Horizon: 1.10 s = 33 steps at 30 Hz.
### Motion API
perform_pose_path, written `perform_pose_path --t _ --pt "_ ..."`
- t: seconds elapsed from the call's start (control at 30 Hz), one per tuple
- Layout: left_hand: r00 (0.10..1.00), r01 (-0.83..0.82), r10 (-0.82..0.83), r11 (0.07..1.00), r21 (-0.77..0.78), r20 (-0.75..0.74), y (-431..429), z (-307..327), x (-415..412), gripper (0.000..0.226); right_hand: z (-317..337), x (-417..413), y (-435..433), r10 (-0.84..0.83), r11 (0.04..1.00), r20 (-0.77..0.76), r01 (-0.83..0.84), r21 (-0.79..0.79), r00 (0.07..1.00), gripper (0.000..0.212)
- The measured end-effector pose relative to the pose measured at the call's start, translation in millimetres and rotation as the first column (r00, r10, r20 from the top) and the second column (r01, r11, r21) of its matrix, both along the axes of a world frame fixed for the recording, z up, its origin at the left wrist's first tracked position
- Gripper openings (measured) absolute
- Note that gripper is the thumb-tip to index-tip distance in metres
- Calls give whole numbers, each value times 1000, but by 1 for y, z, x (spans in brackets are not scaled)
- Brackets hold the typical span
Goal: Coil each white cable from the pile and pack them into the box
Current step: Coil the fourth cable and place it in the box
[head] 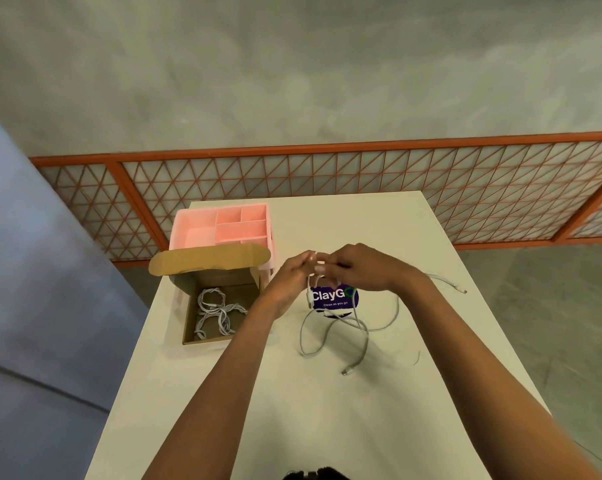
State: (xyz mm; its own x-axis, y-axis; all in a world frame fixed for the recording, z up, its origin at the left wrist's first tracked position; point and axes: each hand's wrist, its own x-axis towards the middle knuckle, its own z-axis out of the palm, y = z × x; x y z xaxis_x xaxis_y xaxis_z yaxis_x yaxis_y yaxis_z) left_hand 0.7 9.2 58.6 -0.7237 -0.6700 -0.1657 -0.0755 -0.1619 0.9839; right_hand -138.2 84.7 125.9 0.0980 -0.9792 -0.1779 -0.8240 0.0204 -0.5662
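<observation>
Above the white table, my left hand [294,275] and my right hand [355,268] meet fingertip to fingertip, both pinching one end of a white cable [330,329]. The cable hangs from my fingers and sprawls in loose loops on the table below, one plug lying near the front [345,372]. Another white cable [446,282] trails out from behind my right wrist to the right. An open brown cardboard box [188,327] stands at the left with several coiled white cables [213,311] inside.
A pink divided organiser tray [178,223] stands behind the box. A purple ClayGo sticker [330,299] sits on the white table [327,410] under my hands. An orange lattice railing [327,188] runs behind the table; the table's edges drop off left and right.
</observation>
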Motion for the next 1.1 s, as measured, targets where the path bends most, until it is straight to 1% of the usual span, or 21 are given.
perform_pose_path --t 0.07,0.13,0.2,0.33,0.5,0.6,0.7,0.8,0.9,1.0,1.03,1.1 --pt "995 58 -56 998 -23 84 4 4 -1 27 6 -2 -1 -41 998 71 45 -53 997 40" --pt "990 86 -84 996 -7 109 8 7 -1 33 9 -7 -3 -86 991 140 99 -91 986 38" --pt "994 96 -99 994 54 39 11 10 1 40 9 -11 -4 -127 981 199 153 -118 972 40" --pt "975 180 -143 959 221 -172 14 14 4 42 7 -14 -3 -206 944 281 266 -195 937 40" --pt "949 217 -117 915 340 -293 20 15 9 42 1 -13 -4 -257 928 363 334 -167 896 36" --pt "942 231 -116 904 359 -315 23 16 11 41 -3 -14 -3 -273 926 382 348 -142 883 37" --pt "937 245 -127 903 354 -324 22 14 12 40 -6 -15 -2 -261 940 363 321 -116 895 39" --pt "916 285 -141 888 361 -376 23 12 12 32 -4 -16 -3 -256 939 357 319 -129 898 36" --pt "898 290 -116 881 374 -424 23 10 11 29 -5 -15 -4 -256 930 405 337 -144 878 35" --pt "854 318 -72 857 406 -516 18 11 11 32 -10 -17 -3 -273 917 495 379 -126 825 32" --pt "846 316 -55 853 416 -530 16 11 12 35 -12 -18 -1 -277 919 506 380 -109 816 31" --pt "847 300 -38 858 417 -531 12 11 14 40 -18 -18 2 -271 935 489 347 -69 829 29"
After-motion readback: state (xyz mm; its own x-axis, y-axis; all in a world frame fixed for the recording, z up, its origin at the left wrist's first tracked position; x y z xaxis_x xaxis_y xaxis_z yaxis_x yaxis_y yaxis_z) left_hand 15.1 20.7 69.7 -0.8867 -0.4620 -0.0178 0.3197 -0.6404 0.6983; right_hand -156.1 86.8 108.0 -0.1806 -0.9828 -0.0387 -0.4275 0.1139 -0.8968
